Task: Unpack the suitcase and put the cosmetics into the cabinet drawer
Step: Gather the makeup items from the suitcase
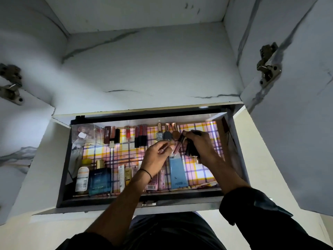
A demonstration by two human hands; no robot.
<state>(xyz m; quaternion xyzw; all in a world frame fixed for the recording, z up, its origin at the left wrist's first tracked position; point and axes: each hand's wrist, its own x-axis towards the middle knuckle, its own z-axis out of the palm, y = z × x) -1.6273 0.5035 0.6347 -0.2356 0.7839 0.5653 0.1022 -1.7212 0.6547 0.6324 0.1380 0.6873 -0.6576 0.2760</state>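
Note:
The cabinet drawer point(62, 177) stands pulled out, lined with pink, yellow and purple checked paper. Lipsticks point(111, 135) and nail polish bottles point(166, 133) lie along its far side. A blue perfume box point(99, 179), a white bottle point(82, 178), small tubes and a light blue tube point(177, 173) lie along the near side. My left hand point(156, 156) pinches a pinkish lip gloss tube point(178, 144) above the middle of the drawer. My right hand point(198, 143) grips a bunch of dark tubes point(191, 150) just to its right.
Both marble-pattern cabinet doors point(292, 123) hang open at the left and right, with metal hinges point(268, 67) on them. A bare shelf point(147, 69) lies above the drawer. A clear plastic case point(84, 135) sits in the drawer's far left corner. Pale floor shows below.

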